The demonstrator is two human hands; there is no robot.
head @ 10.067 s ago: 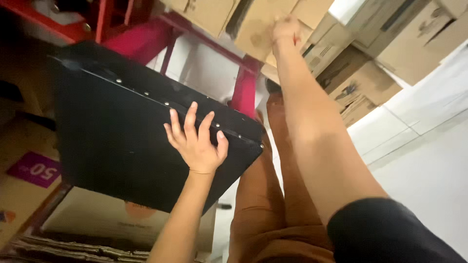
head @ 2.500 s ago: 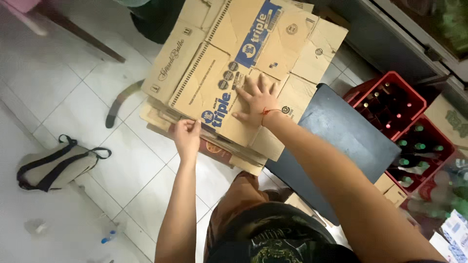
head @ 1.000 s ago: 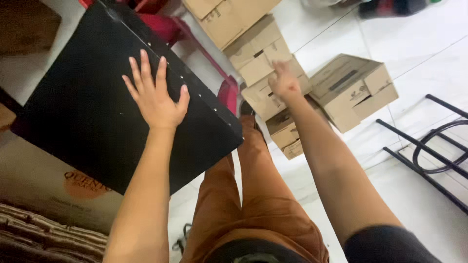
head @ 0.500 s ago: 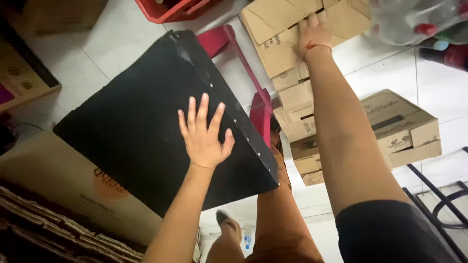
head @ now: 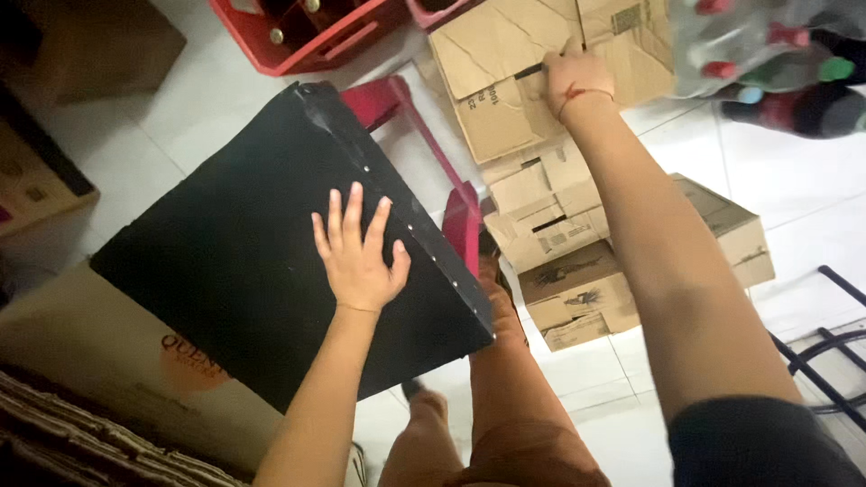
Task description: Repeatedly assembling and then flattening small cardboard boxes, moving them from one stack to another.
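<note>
Head view, left hand: the left hand point(head: 359, 257) is being pressed flat, fingers spread apart, on the black panel point(head: 271, 271); nothing is being clasped.
Head view, black panel: it is being kept tilted under the palm, its riveted edge running just right of the fingertips, and a red metal stand point(head: 433, 162) is being partly covered beyond that edge.
Head view, right hand: the right hand point(head: 570, 77) is being stretched far forward, fingers curled into the slot of the top cardboard box point(head: 505, 81); whether the flap is truly being pinched cannot be told.
Head view, cardboard box: it is being carried on a stack of smaller boxes point(head: 577, 261) lying below the right forearm, on the tiled floor point(head: 794, 189).
Head view, surroundings: a red bottle crate point(head: 307, 32) is being seen beyond the left hand, wrapped bottles point(head: 767, 54) to the right of the right hand, and a printed carton point(head: 135, 370) near the left elbow.
Judgement, doing it well: the panel is best being held down with an even, flat palm so that it is not being allowed to slide off the stand, while the box is being drawn by its slot slowly and straight, so that the stack beneath is not being toppled.
</note>
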